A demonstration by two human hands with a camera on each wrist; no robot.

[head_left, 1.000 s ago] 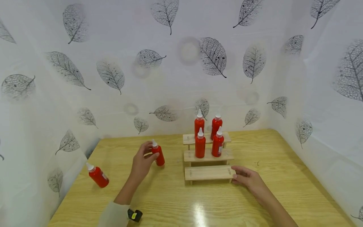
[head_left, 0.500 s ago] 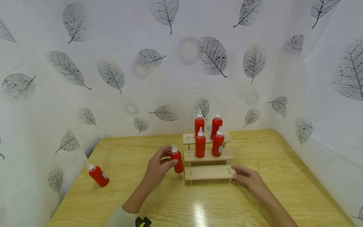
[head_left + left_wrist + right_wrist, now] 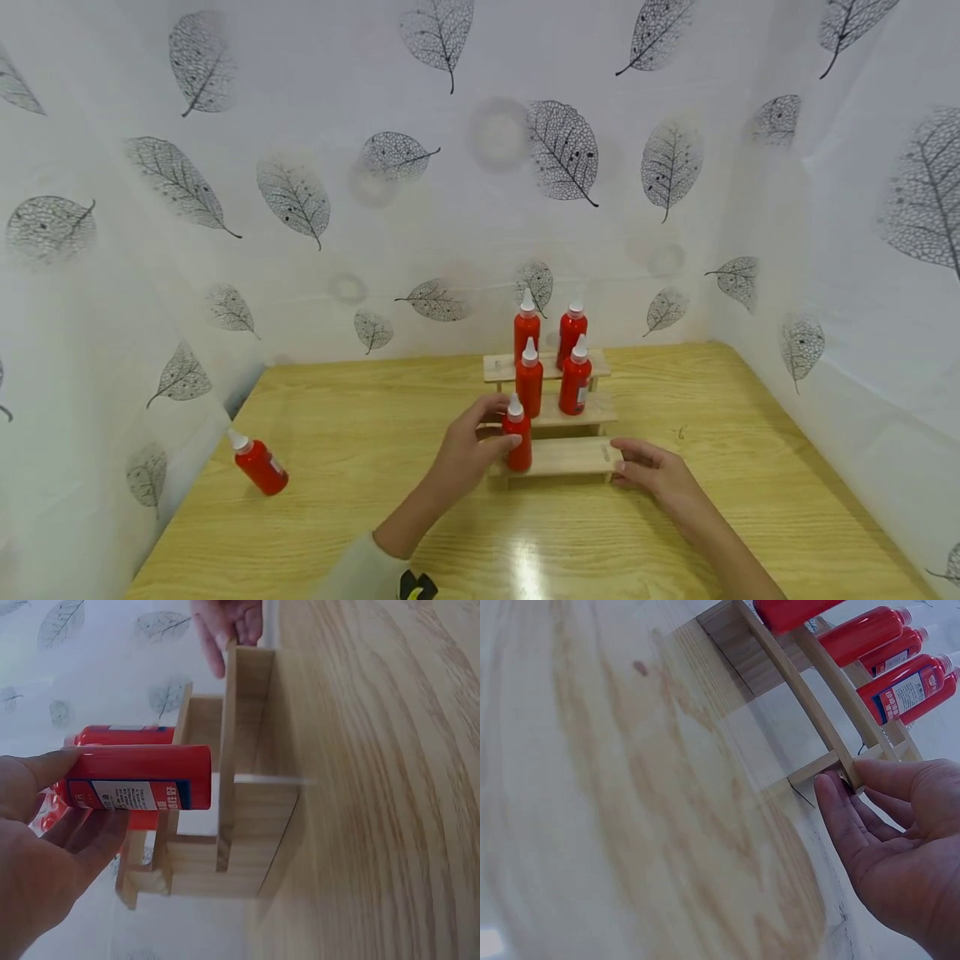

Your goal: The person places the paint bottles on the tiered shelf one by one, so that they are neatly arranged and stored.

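Your left hand (image 3: 467,454) grips a red bottle (image 3: 517,433) upright over the lowest step of the wooden rack (image 3: 553,457); its label print is too small to read. Your right hand (image 3: 654,475) has its fingers (image 3: 840,817) relaxed against the rack's right end.

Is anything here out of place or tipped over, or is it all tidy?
One thing stands out: a red bottle sits alone at the table's far left, leaning, away from the rack. Four bottles stand upright on the upper steps, and the left hand holds a fifth at the lowest step. Nothing looks spilled or broken.
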